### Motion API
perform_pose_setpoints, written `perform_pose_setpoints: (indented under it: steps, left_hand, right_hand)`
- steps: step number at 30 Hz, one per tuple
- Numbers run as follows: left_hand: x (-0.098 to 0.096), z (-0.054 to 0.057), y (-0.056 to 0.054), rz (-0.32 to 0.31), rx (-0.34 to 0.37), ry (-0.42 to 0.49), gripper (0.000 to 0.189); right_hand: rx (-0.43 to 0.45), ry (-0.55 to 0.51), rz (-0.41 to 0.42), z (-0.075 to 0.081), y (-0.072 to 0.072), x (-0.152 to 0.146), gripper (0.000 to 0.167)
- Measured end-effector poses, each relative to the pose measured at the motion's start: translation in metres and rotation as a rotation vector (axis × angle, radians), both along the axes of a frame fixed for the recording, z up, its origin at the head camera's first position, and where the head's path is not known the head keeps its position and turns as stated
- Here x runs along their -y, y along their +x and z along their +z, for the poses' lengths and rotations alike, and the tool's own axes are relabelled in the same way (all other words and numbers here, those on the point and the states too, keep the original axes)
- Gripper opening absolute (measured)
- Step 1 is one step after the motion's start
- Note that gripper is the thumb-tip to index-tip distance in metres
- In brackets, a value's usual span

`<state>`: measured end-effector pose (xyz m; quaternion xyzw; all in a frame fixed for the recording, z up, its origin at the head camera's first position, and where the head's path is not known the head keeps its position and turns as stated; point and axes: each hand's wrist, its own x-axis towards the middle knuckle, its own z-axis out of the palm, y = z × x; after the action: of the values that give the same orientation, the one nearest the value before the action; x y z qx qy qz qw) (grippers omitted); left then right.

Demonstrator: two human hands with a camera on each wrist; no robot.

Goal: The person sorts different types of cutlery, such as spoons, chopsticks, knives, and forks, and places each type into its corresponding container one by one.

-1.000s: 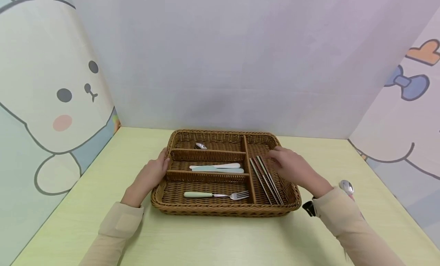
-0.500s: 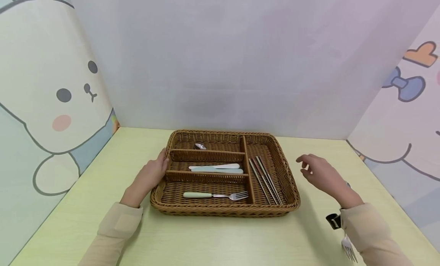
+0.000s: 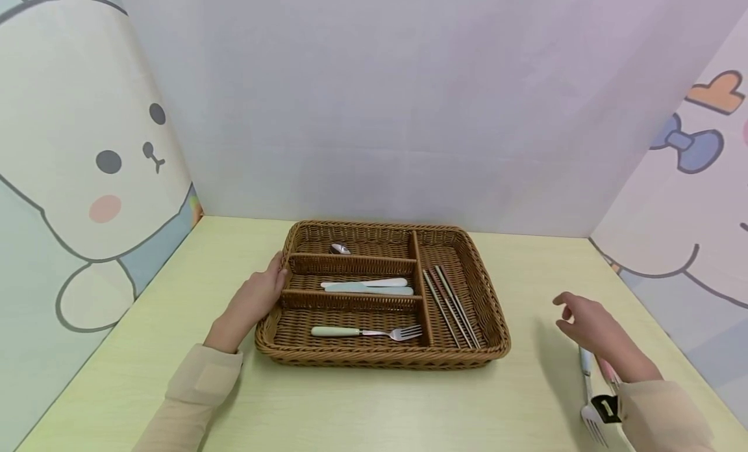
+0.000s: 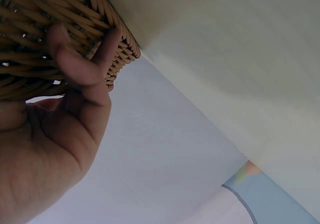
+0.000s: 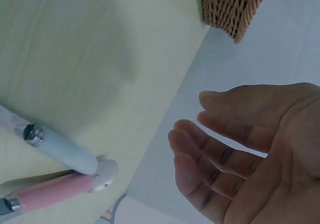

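"Where is the basket [image 3: 374, 356] sitting?"

"On the table [image 3: 362, 406], with the left hand [image 3: 254, 296] gripping its rim at 9 o'clock."

"And the right hand [image 3: 593, 325]?"

"Hovering at 3 o'clock from the basket, its fingers bending loosely round air (a blue fork [image 3: 592, 418] and a pink handle [image 5: 52, 191] are lying near, towards 4)."

"Inside?"

"2 knives [image 3: 380, 288] are lying in the middle row, chopsticks [image 3: 456, 302] towards 3, 1 green fork [image 3: 345, 332] towards 6."
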<state>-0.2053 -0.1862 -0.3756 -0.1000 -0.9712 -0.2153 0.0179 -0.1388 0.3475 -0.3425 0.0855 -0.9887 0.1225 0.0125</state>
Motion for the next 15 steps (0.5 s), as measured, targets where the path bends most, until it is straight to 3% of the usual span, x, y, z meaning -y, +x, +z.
perform_pose_setpoints:
  steps: [10,15]
  left_hand:
    - [0.000,-0.001,0.000,-0.002,-0.003,0.004,0.052]
    - [0.000,-0.001,-0.001,-0.003,0.000,0.006,0.052]
  right_hand:
    - [0.225,-0.010,-0.142,-0.011,0.013,-0.028,0.027]
    - [0.281,-0.016,-0.197,-0.020,0.018,-0.035,0.015]
